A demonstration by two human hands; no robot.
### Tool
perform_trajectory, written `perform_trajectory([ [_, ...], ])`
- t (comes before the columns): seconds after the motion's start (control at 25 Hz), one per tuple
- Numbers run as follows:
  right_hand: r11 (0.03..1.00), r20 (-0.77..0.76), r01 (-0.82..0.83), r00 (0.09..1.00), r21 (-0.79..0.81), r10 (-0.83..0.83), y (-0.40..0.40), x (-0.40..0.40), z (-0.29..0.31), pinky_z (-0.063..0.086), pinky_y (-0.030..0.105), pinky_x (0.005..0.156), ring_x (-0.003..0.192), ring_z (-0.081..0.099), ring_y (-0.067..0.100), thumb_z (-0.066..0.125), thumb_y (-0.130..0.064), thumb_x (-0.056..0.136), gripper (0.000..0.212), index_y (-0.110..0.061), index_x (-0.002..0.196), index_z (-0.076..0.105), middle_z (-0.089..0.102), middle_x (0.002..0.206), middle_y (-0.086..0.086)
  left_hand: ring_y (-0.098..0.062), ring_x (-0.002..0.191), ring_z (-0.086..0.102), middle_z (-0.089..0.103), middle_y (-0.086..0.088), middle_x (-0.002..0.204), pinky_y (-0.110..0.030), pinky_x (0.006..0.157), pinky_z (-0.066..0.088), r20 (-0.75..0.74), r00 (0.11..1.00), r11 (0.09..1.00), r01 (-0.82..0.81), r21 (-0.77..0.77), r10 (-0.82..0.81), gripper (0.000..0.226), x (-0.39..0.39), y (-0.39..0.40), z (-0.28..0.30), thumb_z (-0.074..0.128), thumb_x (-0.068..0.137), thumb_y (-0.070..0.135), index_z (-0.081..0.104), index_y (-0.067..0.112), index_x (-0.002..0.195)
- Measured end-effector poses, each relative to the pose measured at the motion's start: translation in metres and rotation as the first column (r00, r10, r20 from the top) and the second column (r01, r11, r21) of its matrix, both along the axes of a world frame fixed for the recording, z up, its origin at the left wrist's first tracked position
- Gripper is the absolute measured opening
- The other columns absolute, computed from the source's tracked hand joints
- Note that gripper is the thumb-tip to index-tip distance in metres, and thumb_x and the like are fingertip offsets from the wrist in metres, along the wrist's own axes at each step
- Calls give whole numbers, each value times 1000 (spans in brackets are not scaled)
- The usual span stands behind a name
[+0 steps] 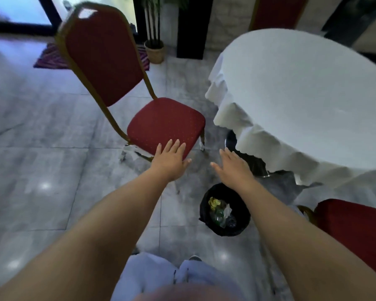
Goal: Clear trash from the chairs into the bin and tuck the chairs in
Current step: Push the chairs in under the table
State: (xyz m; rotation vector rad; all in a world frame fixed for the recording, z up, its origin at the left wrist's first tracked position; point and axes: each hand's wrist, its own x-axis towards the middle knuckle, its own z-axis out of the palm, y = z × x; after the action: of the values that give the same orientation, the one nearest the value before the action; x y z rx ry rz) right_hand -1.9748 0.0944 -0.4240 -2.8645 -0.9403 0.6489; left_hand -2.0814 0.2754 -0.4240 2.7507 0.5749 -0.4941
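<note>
A red padded chair [161, 124] with a gold frame stands pulled out from the round table [302, 94], which wears a white cloth. Its seat is bare. My left hand [170, 160] reaches out with straight fingers over the seat's near edge. To its right, my right hand [232, 165] is spread flat in the air between chair and table, holding nothing. A black bin [237, 196] sits on the floor below my right forearm, with crumpled yellow, green and white trash [220, 212] inside.
A second red chair [356, 227] stands at the lower right beside the table, and a third [278, 11] behind it. A potted plant [154, 51] and striped rug [50, 57] lie beyond. Grey tiled floor spreads to the left.
</note>
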Motion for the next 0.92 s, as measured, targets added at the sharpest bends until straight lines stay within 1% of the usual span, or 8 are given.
perform_trajectory([
  [0.16,1000,30,-20,999,18,19,71,-14,9,17,45,122,152,13,27,31,-55,101,71,-15,158,16,12,166,7,-21,151,-4,1,-1,165,-48,121,-2,55,998,999,-41,17,40,67,-18,66,24,22,102,53,5,20,158],
  [0.28,998,67,-45,997,42,42,146,-35,16,17,46,122,152,15,27,30,-56,101,70,-16,157,19,16,165,7,-22,151,-4,1,-2,165,-48,122,-2,99,993,995,-69,70,62,67,-40,139,42,21,102,54,4,20,158],
  [0.44,994,92,-78,993,82,70,237,-66,24,10,44,123,153,8,24,28,-54,102,69,-16,158,14,11,166,5,-23,151,-5,0,-3,165,-48,121,-3,78,991,988,-117,101,110,66,-70,228,47,18,102,53,3,19,157],
  [0.52,989,114,-96,990,115,83,276,-78,25,8,44,124,153,7,24,27,-54,102,69,-16,158,12,10,166,5,-23,151,-7,-1,-3,165,-48,120,-4,76,989,983,-134,123,126,66,-76,268,46,18,102,53,3,19,157],
  [0.72,987,129,-104,988,126,87,354,-77,26,7,44,124,154,5,23,25,-56,102,69,-17,158,12,9,167,4,-22,151,-9,-3,-1,165,-47,120,-4,103,984,983,-155,94,145,65,-64,341,53,18,103,52,3,20,158],
  [0.92,985,158,-88,985,147,65,443,-32,27,6,44,123,154,7,22,24,-56,102,69,-17,158,15,11,166,4,-21,151,-9,-1,-1,165,-46,121,-5,174,977,981,-147,129,123,65,-18,423,68,19,103,51,4,20,157],
])
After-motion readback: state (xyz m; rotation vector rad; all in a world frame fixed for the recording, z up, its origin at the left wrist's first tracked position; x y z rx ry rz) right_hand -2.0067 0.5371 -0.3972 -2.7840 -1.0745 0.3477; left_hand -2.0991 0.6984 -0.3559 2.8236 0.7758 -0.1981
